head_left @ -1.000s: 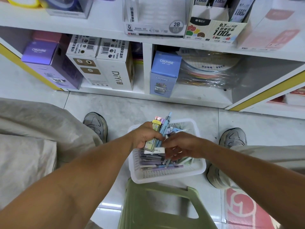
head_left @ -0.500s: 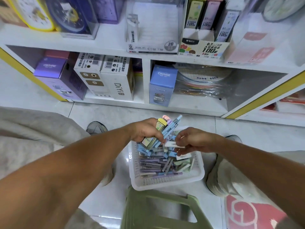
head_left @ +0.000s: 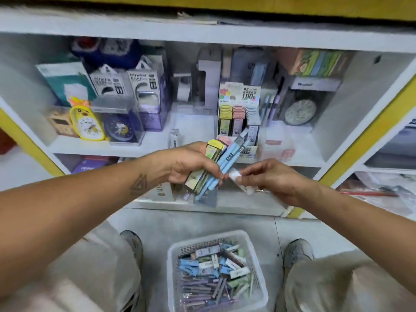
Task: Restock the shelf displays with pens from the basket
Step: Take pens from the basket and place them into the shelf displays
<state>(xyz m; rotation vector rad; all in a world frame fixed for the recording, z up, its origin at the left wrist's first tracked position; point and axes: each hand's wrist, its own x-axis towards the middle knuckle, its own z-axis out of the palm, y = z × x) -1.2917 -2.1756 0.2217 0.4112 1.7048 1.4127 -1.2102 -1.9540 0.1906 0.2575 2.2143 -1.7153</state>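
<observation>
Slim blue pens (head_left: 227, 163) in left hand (head_left: 191, 163)

1. The pens (head_left: 226, 164) in the left hand (head_left: 191, 164) are light blue, beside a pale yellow box (head_left: 208, 166).
2. The item (head_left: 235, 175) pinched by the right hand (head_left: 267, 177) is white.
3. The basket (head_left: 258, 273) on the floor is white with a slotted grid pattern; it holds purple, blue, pale green and white pieces.
4. The shelf (head_left: 195, 129) is white with yellow trim (head_left: 369, 140).
5. At the shelf's left edge stands a yellow clock (head_left: 86, 122) with a white face, next to a dark blue clock (head_left: 121, 129).
6. The trousers (head_left: 337, 287) are beige; the shoes (head_left: 297, 251) grey.
</observation>
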